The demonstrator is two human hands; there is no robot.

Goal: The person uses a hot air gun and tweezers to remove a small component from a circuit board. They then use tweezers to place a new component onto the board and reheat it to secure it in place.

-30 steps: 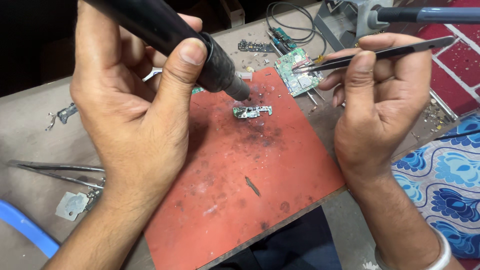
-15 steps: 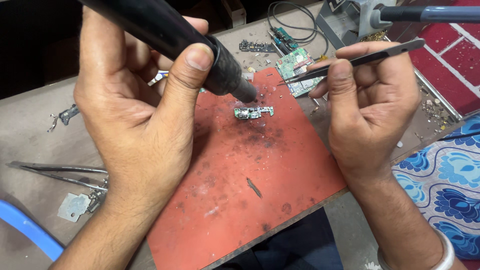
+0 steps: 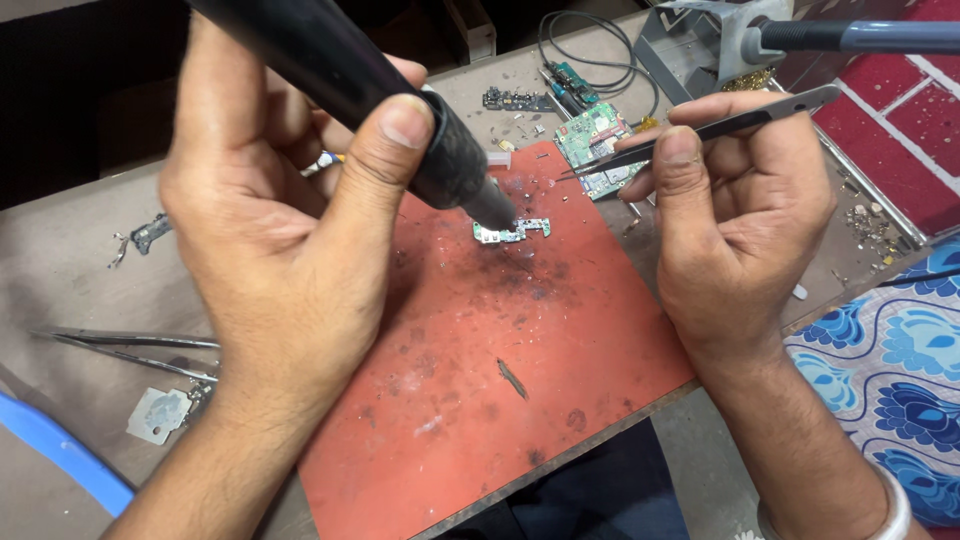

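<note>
The counter (image 3: 80, 270) is grey-brown, worn and dusty, under soft even light. Behind its far edge the space is dark. At the right are red tiles (image 3: 905, 120) and a blue flowered cloth (image 3: 900, 370).

We see a small electronics repair workshop: a worn, stained red rubber work mat (image 3: 480, 400) lies on a scratched grey bench (image 3: 80, 280), with green circuit boards (image 3: 596, 135), thin steel tweezers (image 3: 120, 350) and loose metal parts (image 3: 150, 232) around it.
</note>
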